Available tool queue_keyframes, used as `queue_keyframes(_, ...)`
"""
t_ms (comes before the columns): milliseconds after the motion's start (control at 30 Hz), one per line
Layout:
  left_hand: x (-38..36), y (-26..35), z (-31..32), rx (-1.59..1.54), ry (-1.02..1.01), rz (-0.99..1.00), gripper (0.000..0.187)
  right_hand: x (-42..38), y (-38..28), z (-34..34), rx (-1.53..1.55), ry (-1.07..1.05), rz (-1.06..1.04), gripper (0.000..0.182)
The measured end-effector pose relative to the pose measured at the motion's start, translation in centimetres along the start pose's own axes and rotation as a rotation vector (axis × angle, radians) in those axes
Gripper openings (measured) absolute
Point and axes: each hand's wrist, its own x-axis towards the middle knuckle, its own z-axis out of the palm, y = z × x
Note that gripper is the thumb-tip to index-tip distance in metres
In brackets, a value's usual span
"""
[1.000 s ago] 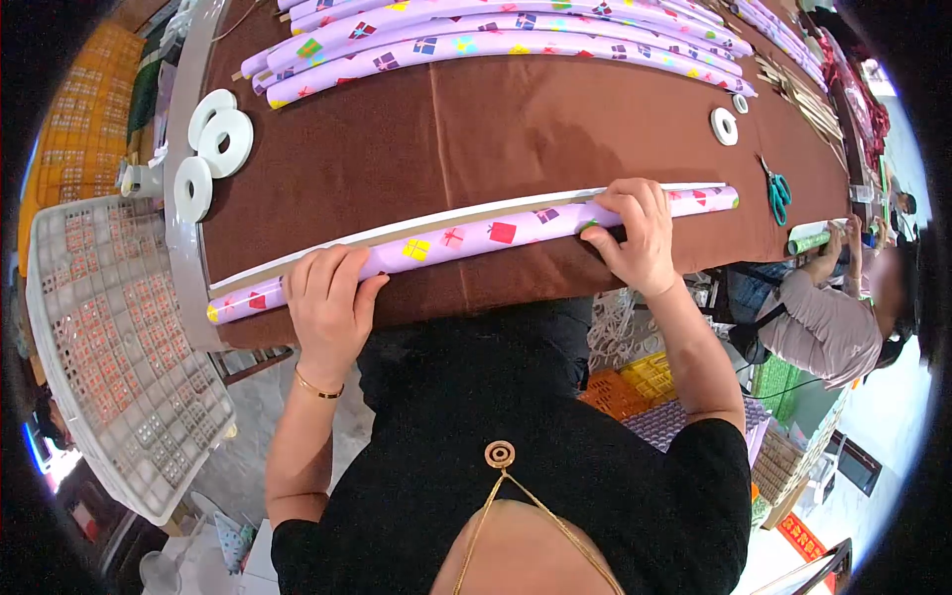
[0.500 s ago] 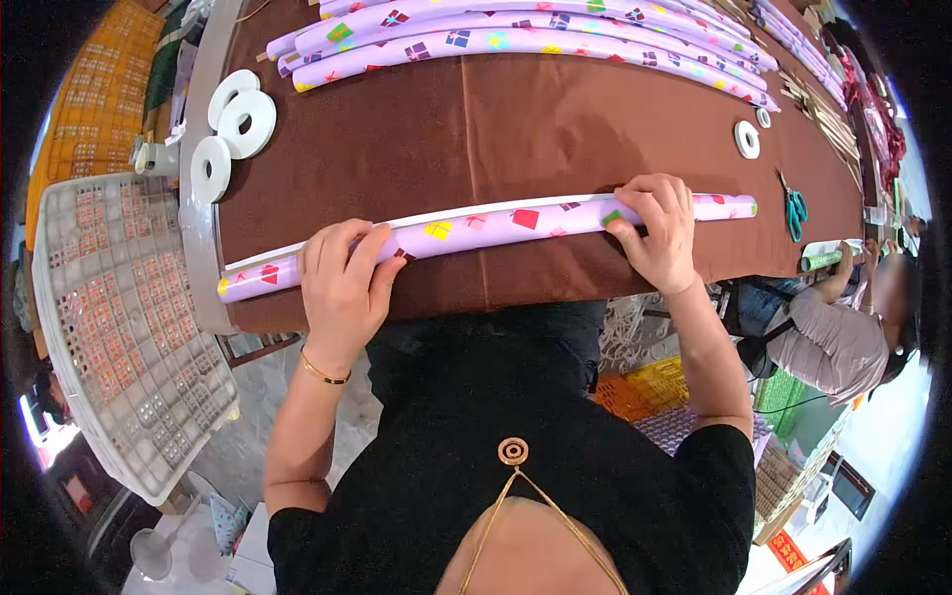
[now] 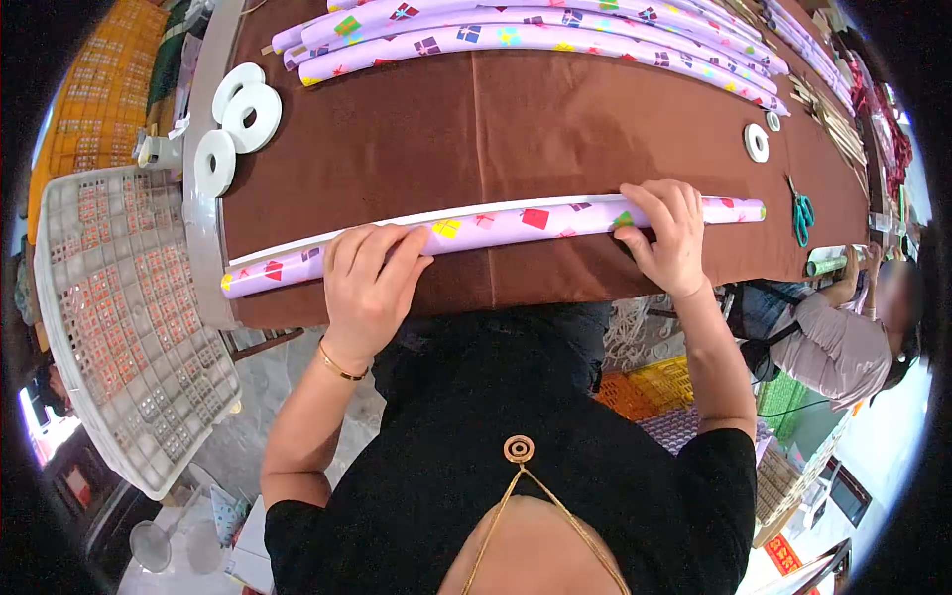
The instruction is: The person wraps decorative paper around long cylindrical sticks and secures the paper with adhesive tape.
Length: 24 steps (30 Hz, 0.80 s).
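Note:
A long purple roll (image 3: 496,230) with a gift-box pattern lies across the brown tabletop (image 3: 397,139) near its front edge. A white strip shows along the roll's far side. My left hand (image 3: 374,283) grips the left part of the roll, fingers over the top and thumb at the near side. Toward the right end, my right hand (image 3: 666,236) holds the roll between its fingers and thumb. Both ends of the roll stick out past my hands.
Several patterned rolls (image 3: 535,38) lie at the back. White tape rings (image 3: 252,117) sit at the left and another tape ring (image 3: 757,143) at the right, near green scissors (image 3: 802,213). A plastic crate (image 3: 129,327) stands left; a person (image 3: 838,342) sits right.
My left hand has shifted right along the roll. My right hand keeps its grip near the same place on it. The whole view has shifted slightly.

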Motion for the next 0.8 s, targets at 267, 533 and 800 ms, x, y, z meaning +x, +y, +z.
queue_keyframes(267, 0.1, 0.2, -0.1, 0.023, 0.010, -0.008, 0.036, -0.6, -0.2, 0.0, 0.034, 0.013, -0.024, 0.033)
queue_keyframes(533, 0.6, 0.0, -0.2, 0.007, -0.013, -0.013, 0.034, -0.4, -0.2, 0.1, 0.031, 0.016, -0.002, 0.033)
queue_keyframes(800, 1.5, -0.3, -0.4, 0.035, -0.036, 0.006, 0.035, 0.5, 0.1, -0.1, 0.007, 0.001, -0.013, 0.030)
